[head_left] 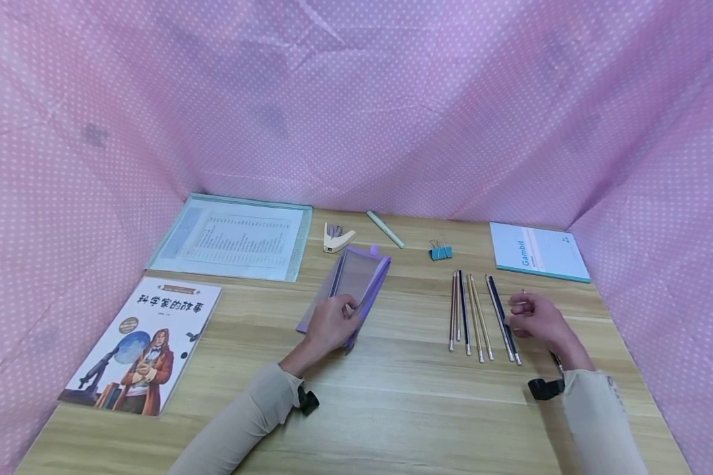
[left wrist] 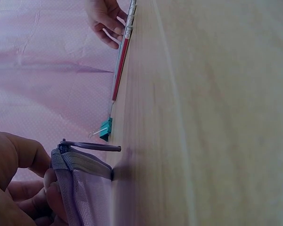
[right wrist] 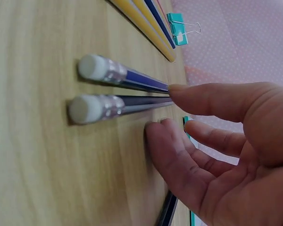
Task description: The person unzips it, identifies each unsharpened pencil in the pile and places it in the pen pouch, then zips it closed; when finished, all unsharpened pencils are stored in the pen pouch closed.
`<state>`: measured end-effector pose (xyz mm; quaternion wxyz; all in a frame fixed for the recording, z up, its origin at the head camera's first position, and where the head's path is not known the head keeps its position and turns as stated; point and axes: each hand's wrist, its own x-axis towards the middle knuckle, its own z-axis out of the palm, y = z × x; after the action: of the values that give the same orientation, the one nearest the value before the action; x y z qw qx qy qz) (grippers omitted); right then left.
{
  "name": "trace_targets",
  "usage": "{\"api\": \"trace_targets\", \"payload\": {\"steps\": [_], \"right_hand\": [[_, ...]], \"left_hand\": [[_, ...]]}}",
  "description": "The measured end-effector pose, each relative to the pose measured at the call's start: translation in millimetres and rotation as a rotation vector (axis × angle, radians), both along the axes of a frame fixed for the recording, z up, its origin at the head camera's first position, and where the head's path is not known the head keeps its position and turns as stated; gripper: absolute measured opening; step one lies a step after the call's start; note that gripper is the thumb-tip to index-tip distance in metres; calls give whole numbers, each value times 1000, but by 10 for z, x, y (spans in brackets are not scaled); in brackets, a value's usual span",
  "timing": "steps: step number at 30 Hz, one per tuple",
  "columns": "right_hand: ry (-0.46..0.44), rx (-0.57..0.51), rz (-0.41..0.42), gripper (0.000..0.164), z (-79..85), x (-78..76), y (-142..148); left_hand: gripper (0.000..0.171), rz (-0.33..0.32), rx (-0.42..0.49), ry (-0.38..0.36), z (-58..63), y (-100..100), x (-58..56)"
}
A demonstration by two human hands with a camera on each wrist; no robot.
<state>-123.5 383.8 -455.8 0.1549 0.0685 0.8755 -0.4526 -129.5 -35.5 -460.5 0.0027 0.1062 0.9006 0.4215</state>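
Left hand (head_left: 331, 323) pinches the soft-looking pouch (head_left: 358, 272) near its zipper pull (left wrist: 92, 146); right hand (head_left: 539, 322), fingers (right wrist: 174, 160) parted, grasps nothing beside the pencils (right wrist: 141, 81); likely light, stiff, apt to roll, best pinched mid-shaft.

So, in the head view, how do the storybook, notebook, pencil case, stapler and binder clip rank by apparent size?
Largest to smallest:
1. Storybook
2. Pencil case and notebook: too close to rank, with the left hand covering part of the former
3. Stapler
4. Binder clip
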Motion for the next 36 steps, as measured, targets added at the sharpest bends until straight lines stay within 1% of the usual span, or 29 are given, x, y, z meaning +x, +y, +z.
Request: {"api": "trace_targets", "payload": {"steps": [5, 14, 20, 26, 29, 36], "right_hand": [[-9, 49, -5, 54, -6, -14, -11], [5, 110, 5, 50, 14, -25, -29], [5, 158, 3, 47, 33, -31, -50], [57, 230, 41, 51, 27, -31, -51], [85, 278, 67, 51, 26, -42, -47], [83, 334, 88, 44, 7, -77, -39]], "left_hand": [[11, 2, 11, -6, 3, -1, 1], [11, 2, 16, -14, 7, -1, 3], [10, 1, 9, -3, 0, -5, -1], [10, 4, 5, 4, -6, -5, -5], [9, 6, -2, -1, -8, -3, -9], [9, 6, -13, 5, -9, -7, -10]]}}
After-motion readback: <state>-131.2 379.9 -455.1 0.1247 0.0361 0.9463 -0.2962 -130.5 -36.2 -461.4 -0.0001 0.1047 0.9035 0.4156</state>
